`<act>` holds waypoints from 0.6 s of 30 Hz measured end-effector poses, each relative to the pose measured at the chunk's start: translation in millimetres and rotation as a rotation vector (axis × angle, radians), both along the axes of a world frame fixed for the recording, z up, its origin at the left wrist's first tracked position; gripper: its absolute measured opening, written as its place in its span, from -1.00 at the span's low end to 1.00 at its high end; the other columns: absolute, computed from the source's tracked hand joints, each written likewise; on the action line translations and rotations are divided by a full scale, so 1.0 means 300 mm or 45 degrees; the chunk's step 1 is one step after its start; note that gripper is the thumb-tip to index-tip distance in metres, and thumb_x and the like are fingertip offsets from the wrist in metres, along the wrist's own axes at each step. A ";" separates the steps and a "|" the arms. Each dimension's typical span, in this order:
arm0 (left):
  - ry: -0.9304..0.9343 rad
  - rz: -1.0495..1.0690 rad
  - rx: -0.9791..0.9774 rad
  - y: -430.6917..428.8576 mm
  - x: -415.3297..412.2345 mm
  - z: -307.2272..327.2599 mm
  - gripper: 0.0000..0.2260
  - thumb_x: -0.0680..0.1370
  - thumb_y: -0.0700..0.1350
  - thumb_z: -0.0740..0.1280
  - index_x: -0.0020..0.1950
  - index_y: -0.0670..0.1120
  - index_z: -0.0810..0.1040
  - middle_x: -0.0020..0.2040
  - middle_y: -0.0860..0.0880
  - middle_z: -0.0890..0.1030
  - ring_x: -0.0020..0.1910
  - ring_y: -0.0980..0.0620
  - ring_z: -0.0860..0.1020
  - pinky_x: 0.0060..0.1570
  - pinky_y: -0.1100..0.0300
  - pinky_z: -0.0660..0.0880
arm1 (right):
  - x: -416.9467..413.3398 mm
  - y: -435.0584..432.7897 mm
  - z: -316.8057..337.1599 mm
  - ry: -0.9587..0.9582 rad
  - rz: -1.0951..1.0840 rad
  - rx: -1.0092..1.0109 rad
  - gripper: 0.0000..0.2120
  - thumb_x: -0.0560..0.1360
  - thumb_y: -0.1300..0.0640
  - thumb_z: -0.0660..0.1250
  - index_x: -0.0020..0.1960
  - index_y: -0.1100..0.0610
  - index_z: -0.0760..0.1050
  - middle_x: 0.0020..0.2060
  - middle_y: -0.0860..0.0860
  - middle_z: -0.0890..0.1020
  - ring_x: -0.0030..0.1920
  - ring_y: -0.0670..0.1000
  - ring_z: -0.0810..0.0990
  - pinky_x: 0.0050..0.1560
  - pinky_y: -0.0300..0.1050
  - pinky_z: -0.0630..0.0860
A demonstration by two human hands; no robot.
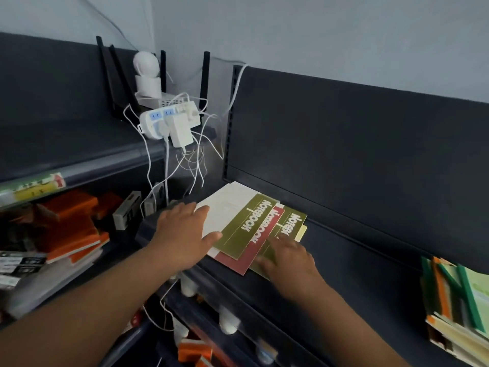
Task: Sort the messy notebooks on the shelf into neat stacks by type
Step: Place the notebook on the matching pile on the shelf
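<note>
A fanned pile of thin notebooks lies on the dark shelf [352, 250]. On top sits an olive notebook [244, 226] with a white panel and the word "Notebook". Under it show a red notebook [251, 250], another olive notebook [287, 226] and a pale yellow edge [301, 233]. My left hand [182, 231] lies flat with spread fingers on the pile's left side, thumb on the top olive cover. My right hand [287, 258] presses flat on the lower right of the pile, fingers over the second olive notebook.
A second stack of green and orange notebooks [457, 305] sits at the shelf's far right. A white power strip [170, 123], a router and hanging cables fill the corner behind the pile. Orange books [71, 229] crowd the left-hand shelf. Lower shelves hold white bottles [229, 323].
</note>
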State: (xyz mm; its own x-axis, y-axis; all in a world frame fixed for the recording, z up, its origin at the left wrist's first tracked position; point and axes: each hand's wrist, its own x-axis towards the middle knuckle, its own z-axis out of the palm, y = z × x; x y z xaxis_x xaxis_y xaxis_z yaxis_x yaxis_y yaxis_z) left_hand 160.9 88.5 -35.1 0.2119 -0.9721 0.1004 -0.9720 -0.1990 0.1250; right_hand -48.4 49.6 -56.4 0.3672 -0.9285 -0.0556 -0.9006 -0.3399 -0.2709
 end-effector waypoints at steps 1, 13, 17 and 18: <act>0.007 -0.021 0.024 -0.027 0.010 -0.012 -0.36 0.57 0.28 0.09 0.56 0.02 0.07 0.56 -0.07 0.13 0.52 -0.09 0.09 0.46 -0.05 0.07 | 0.007 -0.008 -0.004 0.027 0.000 0.018 -0.44 0.60 -0.21 0.11 0.53 -0.07 0.13 0.53 0.01 0.18 0.52 0.10 0.14 0.47 0.12 0.11; 0.043 -0.555 0.418 -0.228 0.006 -0.158 -0.28 0.52 0.40 -0.04 0.57 0.10 -0.17 0.57 -0.09 -0.24 0.54 -0.10 -0.27 0.49 -0.08 -0.20 | 0.061 -0.114 -0.055 -0.129 -0.508 0.079 -0.44 0.59 -0.23 0.09 0.50 0.01 0.20 0.47 0.00 0.29 0.47 0.10 0.24 0.44 0.08 0.23; 0.093 -0.800 0.408 -0.240 -0.039 -0.117 -0.36 0.55 0.36 -0.03 0.57 0.14 -0.05 0.59 0.01 -0.13 0.55 -0.03 -0.18 0.48 -0.05 -0.14 | 0.086 -0.122 -0.065 -0.266 -0.687 0.113 -0.50 0.59 -0.20 0.12 0.42 0.05 0.28 0.37 0.01 0.40 0.36 0.11 0.37 0.34 0.08 0.36; 0.096 -0.784 0.381 -0.254 -0.031 -0.111 -0.37 0.56 0.35 -0.03 0.57 0.13 -0.04 0.59 0.01 -0.13 0.55 -0.03 -0.18 0.48 -0.06 -0.14 | 0.092 -0.120 -0.066 -0.286 -0.729 0.108 -0.48 0.58 -0.20 0.12 0.44 0.05 0.26 0.39 0.02 0.38 0.37 0.11 0.36 0.34 0.09 0.37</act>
